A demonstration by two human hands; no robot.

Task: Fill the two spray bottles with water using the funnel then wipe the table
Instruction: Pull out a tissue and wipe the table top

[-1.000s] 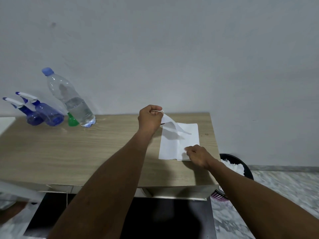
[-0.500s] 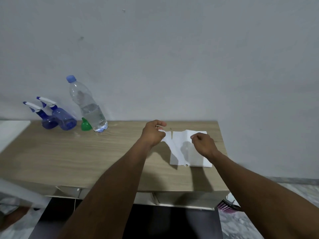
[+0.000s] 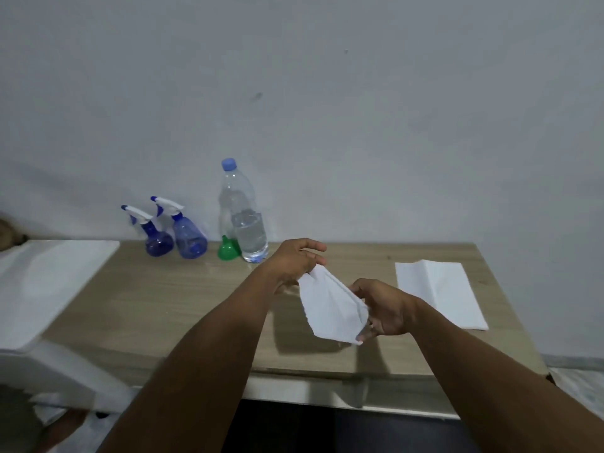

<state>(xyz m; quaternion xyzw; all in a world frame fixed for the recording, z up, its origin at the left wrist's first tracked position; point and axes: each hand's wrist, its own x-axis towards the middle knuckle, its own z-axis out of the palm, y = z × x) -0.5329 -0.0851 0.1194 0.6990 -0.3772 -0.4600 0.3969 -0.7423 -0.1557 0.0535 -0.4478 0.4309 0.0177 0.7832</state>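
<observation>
Your left hand (image 3: 294, 261) pinches the paper sheet (image 3: 330, 308) at its top; your right hand (image 3: 384, 305) grips its lower edge, both forearms outstretched.

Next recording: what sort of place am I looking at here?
Probably a plain room in a home, not a lab or workshop: a small wood-look table against a bare painted wall, a marble-pattern floor, and ordinary household things like the water bottle.
</observation>
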